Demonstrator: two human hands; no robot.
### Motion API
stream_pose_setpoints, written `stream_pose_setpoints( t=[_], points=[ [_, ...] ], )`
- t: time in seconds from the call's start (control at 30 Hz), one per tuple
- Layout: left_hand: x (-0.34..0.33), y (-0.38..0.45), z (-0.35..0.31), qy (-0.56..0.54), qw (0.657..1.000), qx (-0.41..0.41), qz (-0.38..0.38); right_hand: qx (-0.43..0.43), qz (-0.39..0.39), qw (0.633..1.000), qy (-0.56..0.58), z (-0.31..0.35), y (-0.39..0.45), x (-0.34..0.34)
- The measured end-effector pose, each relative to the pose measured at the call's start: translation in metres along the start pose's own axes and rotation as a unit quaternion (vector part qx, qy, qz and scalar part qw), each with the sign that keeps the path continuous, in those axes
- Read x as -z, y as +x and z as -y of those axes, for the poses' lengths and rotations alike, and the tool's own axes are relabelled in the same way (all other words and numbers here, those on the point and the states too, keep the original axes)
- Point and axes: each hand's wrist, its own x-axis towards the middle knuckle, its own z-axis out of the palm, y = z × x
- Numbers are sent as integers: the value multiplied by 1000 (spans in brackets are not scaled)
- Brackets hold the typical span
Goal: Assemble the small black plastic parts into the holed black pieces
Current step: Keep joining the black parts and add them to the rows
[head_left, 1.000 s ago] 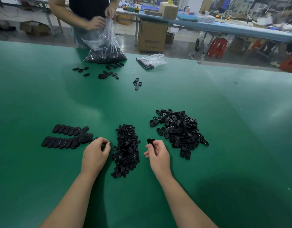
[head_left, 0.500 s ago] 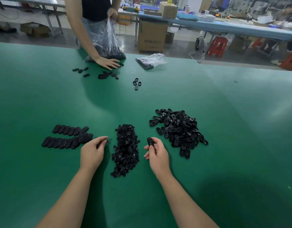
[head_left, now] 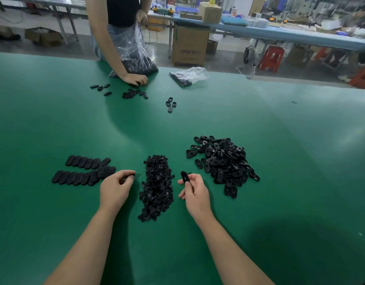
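Observation:
A long heap of small black plastic parts (head_left: 157,186) lies on the green table (head_left: 280,161) between my hands. To its right is a bigger pile of holed black oval pieces (head_left: 222,161). My right hand (head_left: 195,192) holds one holed oval piece (head_left: 184,176) upright between thumb and fingers. My left hand (head_left: 115,187) pinches a small black part (head_left: 132,175) at the left edge of the heap. Two rows of oval pieces (head_left: 82,170) lie overlapping to the left.
Across the table a person's hand (head_left: 135,79) rests on loose black pieces (head_left: 134,93) beside a clear plastic bag (head_left: 134,54) of parts. A smaller bag (head_left: 187,76) and three stray pieces (head_left: 171,103) lie further right. A cardboard box (head_left: 190,46) stands beyond the table.
My right hand has raised the holed piece more upright. My left hand shifted slightly left with its small part. The person opposite lowered a hand from the bag onto the loose pieces.

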Motion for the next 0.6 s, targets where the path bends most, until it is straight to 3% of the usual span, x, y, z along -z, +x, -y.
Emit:
stream_pose_setpoints(
  t=[0.37,0.6],
  points=[
    [3,0,-13,-83,996,32,-1,38,-20,996,-73,-2,4,2],
    [-13,-9,-24,-72,997,31,-1,15,-20,999,-25,-3,4,1]
  ],
)
